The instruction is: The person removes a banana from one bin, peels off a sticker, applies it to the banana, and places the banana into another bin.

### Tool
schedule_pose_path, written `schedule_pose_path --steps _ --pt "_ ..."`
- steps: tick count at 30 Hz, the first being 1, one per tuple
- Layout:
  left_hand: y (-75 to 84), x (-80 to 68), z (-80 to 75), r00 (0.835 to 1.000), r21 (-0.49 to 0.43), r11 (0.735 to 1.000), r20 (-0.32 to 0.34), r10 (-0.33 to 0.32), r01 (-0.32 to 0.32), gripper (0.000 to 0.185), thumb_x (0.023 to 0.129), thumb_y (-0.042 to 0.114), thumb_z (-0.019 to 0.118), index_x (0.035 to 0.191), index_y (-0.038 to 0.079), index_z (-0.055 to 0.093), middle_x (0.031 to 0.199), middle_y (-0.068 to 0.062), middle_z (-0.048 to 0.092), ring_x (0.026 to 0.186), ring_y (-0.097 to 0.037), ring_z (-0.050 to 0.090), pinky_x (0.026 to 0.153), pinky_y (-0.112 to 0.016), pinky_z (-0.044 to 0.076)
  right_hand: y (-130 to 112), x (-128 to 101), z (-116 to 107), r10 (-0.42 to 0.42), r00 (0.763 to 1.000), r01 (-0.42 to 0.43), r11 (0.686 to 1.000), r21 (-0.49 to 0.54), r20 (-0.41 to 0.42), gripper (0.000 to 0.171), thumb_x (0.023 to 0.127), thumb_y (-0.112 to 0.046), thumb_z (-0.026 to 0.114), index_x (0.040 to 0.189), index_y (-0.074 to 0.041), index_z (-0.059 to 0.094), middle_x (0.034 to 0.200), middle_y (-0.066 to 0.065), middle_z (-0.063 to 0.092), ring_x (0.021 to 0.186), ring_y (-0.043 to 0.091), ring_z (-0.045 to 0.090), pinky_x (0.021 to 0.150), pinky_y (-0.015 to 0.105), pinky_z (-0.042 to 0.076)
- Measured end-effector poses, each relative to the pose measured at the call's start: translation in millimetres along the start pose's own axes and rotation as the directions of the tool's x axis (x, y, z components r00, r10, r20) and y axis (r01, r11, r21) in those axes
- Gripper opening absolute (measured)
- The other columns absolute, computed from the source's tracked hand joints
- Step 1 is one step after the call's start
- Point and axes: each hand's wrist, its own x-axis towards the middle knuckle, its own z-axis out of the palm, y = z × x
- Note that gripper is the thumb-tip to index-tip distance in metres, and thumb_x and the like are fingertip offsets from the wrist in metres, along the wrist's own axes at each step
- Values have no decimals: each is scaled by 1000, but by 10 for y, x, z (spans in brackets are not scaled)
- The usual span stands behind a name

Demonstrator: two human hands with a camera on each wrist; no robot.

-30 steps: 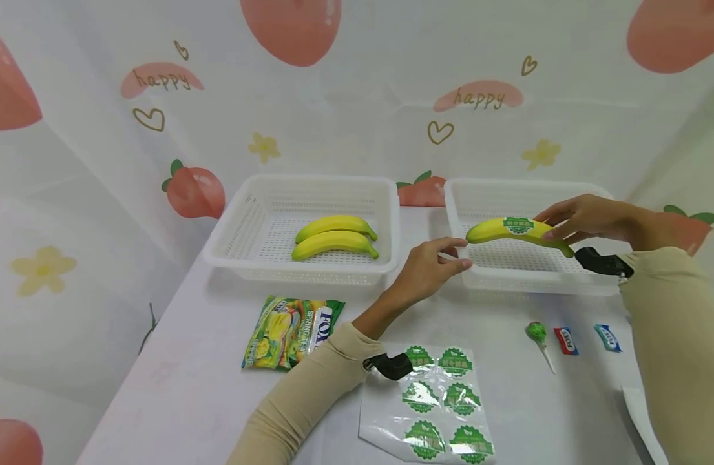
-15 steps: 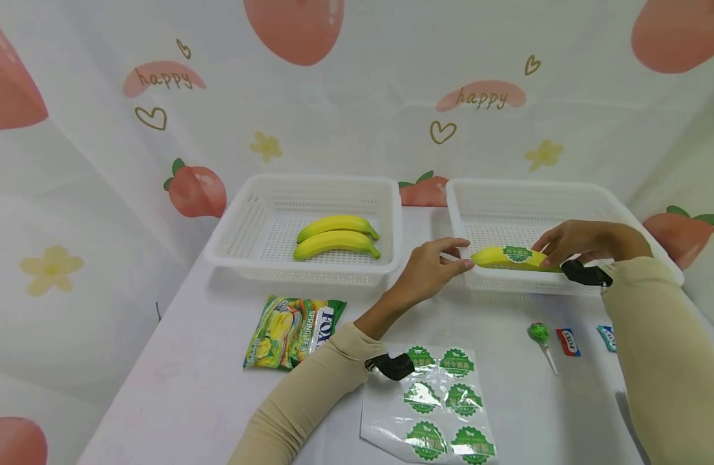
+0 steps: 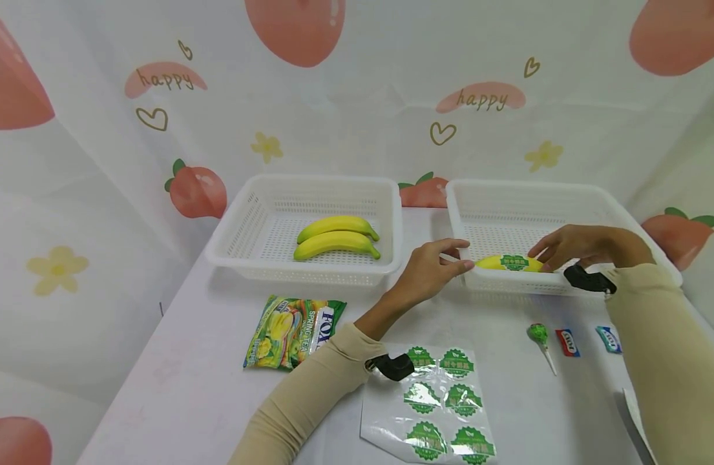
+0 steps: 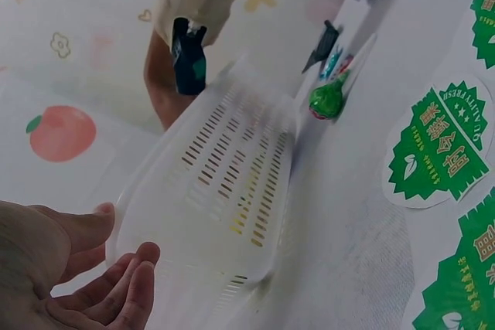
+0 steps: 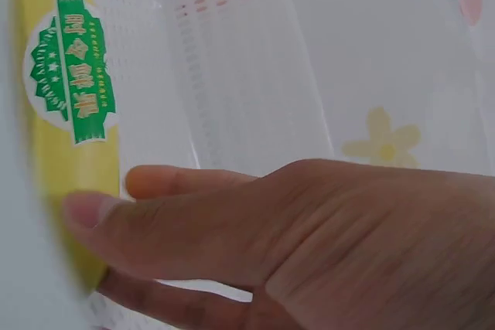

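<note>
At right of frame, the right hand (image 3: 572, 247) rests its fingers on the labelled banana (image 3: 508, 263), settling it low in the basket (image 3: 566, 188); the left hand (image 3: 429, 271) hovers beside, fingers loosely apart.

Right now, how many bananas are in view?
3. Two bananas lie side by side in the left basket; one stickered banana is in the right basket, under the right hand. None seems hidden.

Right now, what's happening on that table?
A person's right hand is setting a stickered banana down in the right basket, fingers on it. The left hand hovers by that basket's near left corner, pinching something small and white. Two bananas lie in the left basket.
</note>
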Motion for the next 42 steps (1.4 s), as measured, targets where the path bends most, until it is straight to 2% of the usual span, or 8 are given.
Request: schedule_pose_path --steps 4,8,15,21,26,33,38,42 --pt "-19 6 7 1000 7 1000 -1 4 -4 46 103 24 73 145 10 65 126 -11 71 99 -13 75 78 -18 55 -7 -45 42 -71 997 71 997 -18 -40 72 102 -27 72 154 10 39 154 39 45 139 57 49 103 64 52" --pt "-28 12 16 1000 13 1000 -9 9 -9 46 102 24 74 145 11 66 124 -9 72 97 -11 75 77 -18 55 -41 -128 142 -154 976 146 987 -66 -154 65 107 -28 65 152 12 41 149 38 51 131 53 58 96 57 59" --pt "-21 5 20 1000 17 1000 -10 9 -9 46 102 25 74 145 11 66 124 -9 72 97 -10 75 77 -18 55 -161 -359 515 -302 869 221 945 -240 -391 52 109 -32 58 146 6 56 142 36 59 127 57 58 95 67 55" --pt "-19 -1 22 1000 25 1000 -6 6 -6 46 103 25 73 146 11 65 127 -10 71 98 -10 74 78 -18 55 -174 -486 888 -323 789 220 943 -250 -523 57 112 -41 50 148 1 58 148 36 55 134 60 49 97 78 44" --pt "-13 -11 16 1000 36 999 -2 7 -7 47 103 25 73 147 11 64 127 -10 70 99 -10 74 77 -17 55 -138 -477 1113 -315 758 196 945 -261 -571 64 113 -45 45 149 7 54 150 39 49 133 61 46 98 79 41" --pt "0 -55 13 1000 80 996 16 26 -27 50 105 24 70 151 10 59 131 -10 69 103 -12 73 79 -17 56 -122 -422 1266 -387 681 152 905 -397 -622 60 113 -44 43 142 6 62 140 36 60 131 58 51 103 74 34" --pt "20 -208 -50 997 175 982 50 60 -68 53 106 28 68 154 11 55 138 -8 68 107 -10 72 83 -16 55 -123 -421 1289 -396 667 152 902 -405 -631 60 113 -43 43 142 6 62 139 36 61 130 57 52 101 72 35" --pt "70 -424 -224 984 275 945 79 162 -178 46 108 26 65 149 8 59 137 -6 68 112 -13 72 91 -21 57 -114 -425 1285 -398 662 156 902 -403 -635 59 113 -42 43 142 6 62 138 36 62 129 56 53 100 71 35"
